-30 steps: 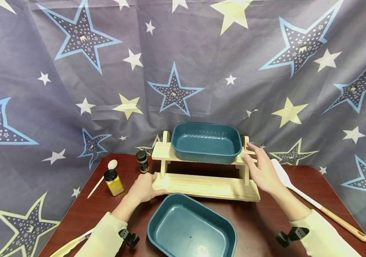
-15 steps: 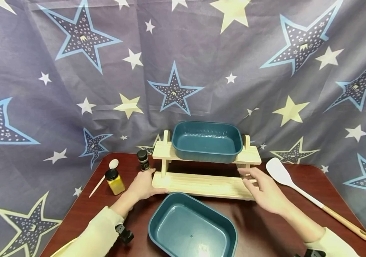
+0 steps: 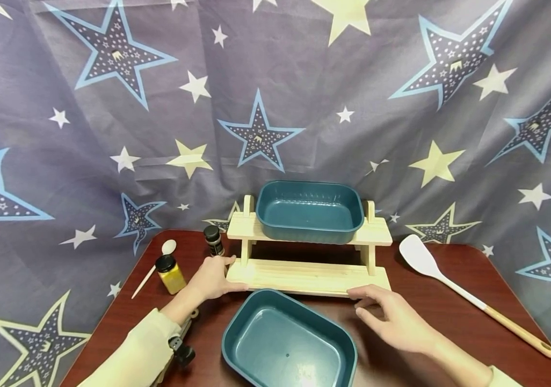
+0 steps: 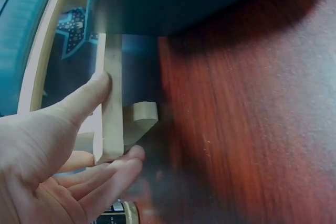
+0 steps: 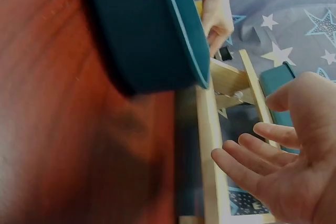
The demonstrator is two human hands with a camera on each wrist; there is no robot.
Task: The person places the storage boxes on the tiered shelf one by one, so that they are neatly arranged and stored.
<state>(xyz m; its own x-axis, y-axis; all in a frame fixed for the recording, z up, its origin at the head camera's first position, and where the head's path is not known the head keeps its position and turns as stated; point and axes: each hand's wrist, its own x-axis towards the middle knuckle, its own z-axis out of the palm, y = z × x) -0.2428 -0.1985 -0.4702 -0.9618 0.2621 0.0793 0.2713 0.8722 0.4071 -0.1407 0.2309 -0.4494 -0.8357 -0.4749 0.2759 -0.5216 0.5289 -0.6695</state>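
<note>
A two-tier pale wooden rack (image 3: 299,275) stands at the back of the table. My left hand (image 3: 210,279) grips the left end of its lower board; in the left wrist view the thumb lies on top and the fingers reach under the edge. My right hand (image 3: 393,320) is beside the front right part of that board, fingers loosely bent, holding nothing. On the upper board sits a deep teal rectangular dish (image 3: 309,234). A second teal dish (image 3: 285,344) lies on the table in front of the rack, between my forearms, turned at an angle.
Left of the rack are a dark-capped spice jar (image 3: 215,242), a yellow jar with black lid (image 3: 171,275) and a pale spoon (image 3: 146,280). A white spatula with wooden handle (image 3: 464,293) lies at right. A starry curtain (image 3: 275,80) hangs behind.
My right hand has come down from the upper board's right end to the front edge of the lower board. My left hand keeps its grip, and the dishes stay put.
</note>
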